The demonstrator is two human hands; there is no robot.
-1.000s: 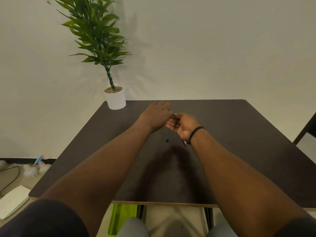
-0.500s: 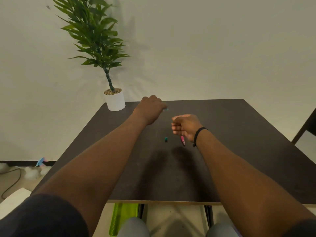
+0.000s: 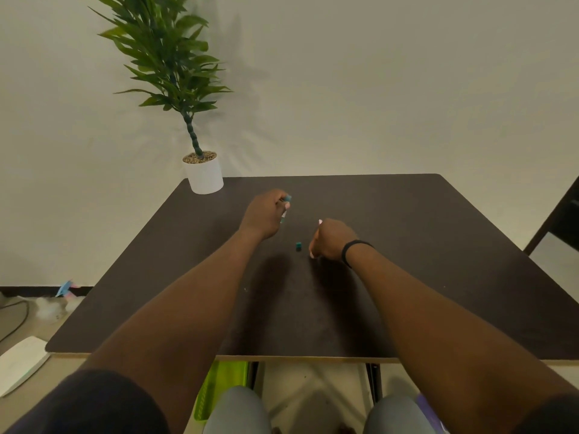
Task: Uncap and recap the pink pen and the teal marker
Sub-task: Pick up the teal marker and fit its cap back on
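- Marker (image 3: pixel 285 208), teal, sits in the left hand (image 3: pixel 264 216), fingers clamped round its barrel; one teal end pokes out above the fist, the pale barrel runs down past the thumb side
- Pen (image 3: pixel 315 238), pink, is gripped in the right hand (image 3: pixel 332 241), fingers closed on it; only a pale tip above the fist and a pink bit below show, the rest is hidden
- A small teal cap (image 3: pixel 298 245) lies on the counter (image 3: pixel 438 245) between the two hands, just beside the right fist and apart from the left
- Both hands are over the middle of the counter, well apart from every edge; whether they touch the top I cannot tell
- Open dark top lies all round: wide to the right, a broad band toward the near edge under the forearms, a narrower strip to the far edge
- A white pot (image 3: pixel 205 173) stands at the far left corner, close to both edges; it holds gravel and a green plant (image 3: pixel 169 57)
- A black band (image 3: pixel 352 250) rings the right wrist
- A green bin (image 3: pixel 219 389) shows under the near edge; what it holds I cannot tell
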